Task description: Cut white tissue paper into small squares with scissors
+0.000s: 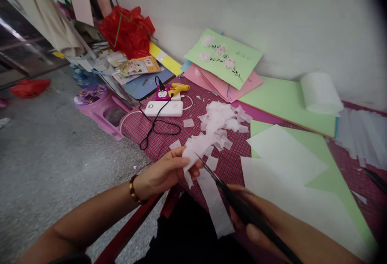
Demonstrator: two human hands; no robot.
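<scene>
My left hand [166,171], with a beaded bracelet [132,191] at its wrist, pinches a strip of thin white paper [214,205] that hangs down over my lap. Black-handled scissors [234,199] are gripped in my right hand [266,215], their blades pointing up and left at the strip beside my left fingertips. Whether the blades are parted is hard to make out. Just beyond my hands lies a heap of small cut white paper pieces [219,117] on the red checked tablecloth [193,100].
A white power bank [165,109], a purple socket [162,92] and a yellow glue gun [181,88] with cables sit left of the heap. Floral green paper [225,56], white sheets [278,191] and a white roll [320,92] lie right. A pink stool [101,107] stands left.
</scene>
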